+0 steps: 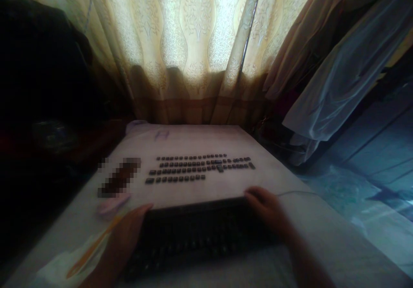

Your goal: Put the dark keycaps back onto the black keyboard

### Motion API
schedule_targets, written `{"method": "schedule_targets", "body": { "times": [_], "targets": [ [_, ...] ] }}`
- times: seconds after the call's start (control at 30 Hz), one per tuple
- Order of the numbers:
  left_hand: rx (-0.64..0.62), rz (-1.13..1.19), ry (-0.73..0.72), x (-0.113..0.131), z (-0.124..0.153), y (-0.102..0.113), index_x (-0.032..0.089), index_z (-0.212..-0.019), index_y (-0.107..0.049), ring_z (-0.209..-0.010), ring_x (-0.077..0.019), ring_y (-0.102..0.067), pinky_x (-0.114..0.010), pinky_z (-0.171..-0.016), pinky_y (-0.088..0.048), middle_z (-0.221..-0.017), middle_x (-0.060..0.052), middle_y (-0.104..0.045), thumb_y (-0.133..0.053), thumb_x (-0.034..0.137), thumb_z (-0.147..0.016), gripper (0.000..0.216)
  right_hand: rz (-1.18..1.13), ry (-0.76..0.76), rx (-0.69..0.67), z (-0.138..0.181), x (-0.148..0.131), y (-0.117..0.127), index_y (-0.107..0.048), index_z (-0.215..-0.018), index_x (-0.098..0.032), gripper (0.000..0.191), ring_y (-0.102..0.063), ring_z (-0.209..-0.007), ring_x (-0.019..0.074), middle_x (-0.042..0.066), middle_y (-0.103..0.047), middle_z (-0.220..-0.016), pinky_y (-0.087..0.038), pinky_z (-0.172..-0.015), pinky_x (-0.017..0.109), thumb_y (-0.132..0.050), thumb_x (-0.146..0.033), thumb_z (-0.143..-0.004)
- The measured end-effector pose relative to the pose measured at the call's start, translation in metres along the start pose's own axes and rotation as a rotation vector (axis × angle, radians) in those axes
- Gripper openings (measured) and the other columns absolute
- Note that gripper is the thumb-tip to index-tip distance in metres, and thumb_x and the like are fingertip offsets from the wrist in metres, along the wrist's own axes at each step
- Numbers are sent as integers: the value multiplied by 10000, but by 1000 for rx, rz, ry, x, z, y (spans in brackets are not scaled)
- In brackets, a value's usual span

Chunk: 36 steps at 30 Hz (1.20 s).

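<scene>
A black keyboard (193, 236) lies near me at the table's front, many of its keys apparently gone from the upper part. My left hand (129, 230) grips its left end, thumb along the top edge. At the far right corner, my right hand (263, 204) has its fingers curled over the back edge. Beyond the keyboard, loose black keycaps (183, 170) are set out in several rows on the pale tabletop. A thin cable (298, 192) runs off to the right from behind my right hand. Dim light and blur hide the finer detail.
Left of the keyboard are a pink object (112, 205), an orange stick-like tool (93, 249) on white cloth or tissue, and a pixelated patch. The table (200, 139) ends before a patterned curtain (196, 43). Clothes (338, 77) hang at the right.
</scene>
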State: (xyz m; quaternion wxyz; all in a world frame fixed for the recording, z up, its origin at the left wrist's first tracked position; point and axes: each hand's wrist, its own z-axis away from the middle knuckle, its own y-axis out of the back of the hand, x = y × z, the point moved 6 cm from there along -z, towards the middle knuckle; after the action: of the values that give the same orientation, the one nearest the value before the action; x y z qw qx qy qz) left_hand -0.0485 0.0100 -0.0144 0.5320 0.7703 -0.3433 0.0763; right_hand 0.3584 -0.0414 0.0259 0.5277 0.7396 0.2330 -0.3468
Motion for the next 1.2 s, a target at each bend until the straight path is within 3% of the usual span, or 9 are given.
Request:
{"method": "schedule_targets", "body": {
  "times": [0.07, 0.13, 0.37, 0.53, 0.63, 0.77, 0.9, 1.03, 1.2],
  "targets": [
    [6, -4, -7, -1, 0, -1, 229, -1076, -704, -1020, -201, -702, -332, -937, -548, -1083, -34, -752, -287, 431, -969, 475, -48, 45, 107, 1, -4, -4, -661, -886, -219, 271, -683, -818, 248, 77, -732, -847, -531, -774, 363, -502, -430, -825],
    [10, -7, -2, -3, 1, -3, 227, -1076, -704, -1023, -203, -701, -334, -938, -549, -1085, -34, -751, -278, 438, -971, 487, -18, 111, 131, 2, -9, -12, -660, -901, -227, 254, -685, -832, 250, 81, -732, -870, -532, -796, 372, -503, -415, -833],
    [34, 8, 10, -17, 5, -12, 245, -1087, -700, -1039, -204, -694, -351, -939, -552, -1111, -22, -742, -282, 435, -978, 472, 175, 198, -28, 4, -13, -31, -651, -827, -239, 180, -671, -781, 221, 58, -699, -826, -532, -772, 346, -499, -334, -841],
    [60, 20, 11, -28, 7, -17, 258, -1094, -701, -1029, -200, -696, -341, -949, -543, -1103, -17, -744, -275, 446, -979, 480, 211, 89, -71, 3, -1, -33, -621, -776, -230, 218, -656, -747, 228, 65, -688, -795, -516, -736, 336, -470, -363, -860],
    [49, 28, 10, -32, 8, -20, 268, -1094, -703, -1030, -199, -695, -328, -945, -543, -1107, -10, -743, -267, 470, -973, 496, 140, 22, -49, -3, -1, -30, -628, -849, -224, 274, -659, -748, 231, 62, -704, -796, -507, -718, 324, -410, -379, -909],
    [50, 37, 26, -31, 9, -20, 271, -1106, -696, -1043, -198, -689, -335, -953, -540, -1116, 1, -740, -272, 453, -978, 479, 182, 44, -139, -29, -22, -39, -660, -1021, -221, 291, -661, -750, 213, 33, -718, -810, -487, -685, 291, -402, -260, -892],
    [70, 44, 22, -27, 8, -17, 266, -1083, -704, -1035, -201, -694, -330, -936, -550, -1110, -1, -743, -292, 456, -974, 467, 348, 17, -236, -71, -36, -66, -721, -932, -201, 293, -669, -826, 204, 51, -748, -881, -466, -721, 257, -439, -187, -855],
    [57, 42, 11, -19, 6, -11, 267, -1086, -704, -1023, -191, -699, -312, -931, -552, -1098, 5, -747, -292, 439, -974, 459, 390, -9, -274, -102, -35, -97, -757, -969, -197, 272, -683, -910, 231, 72, -762, -973, -485, -760, 272, -522, -225, -833],
    [-11, 34, -6, -7, 2, -5, 252, -1092, -703, -1032, -193, -698, -308, -944, -543, -1102, -5, -747, -332, 405, -968, 420, 428, -34, -310, -109, -26, -117, -710, -1165, -224, 408, -663, -1051, 241, 65, -725, -1157, -492, -875, 296, -600, -207, -773]
  ]
}}
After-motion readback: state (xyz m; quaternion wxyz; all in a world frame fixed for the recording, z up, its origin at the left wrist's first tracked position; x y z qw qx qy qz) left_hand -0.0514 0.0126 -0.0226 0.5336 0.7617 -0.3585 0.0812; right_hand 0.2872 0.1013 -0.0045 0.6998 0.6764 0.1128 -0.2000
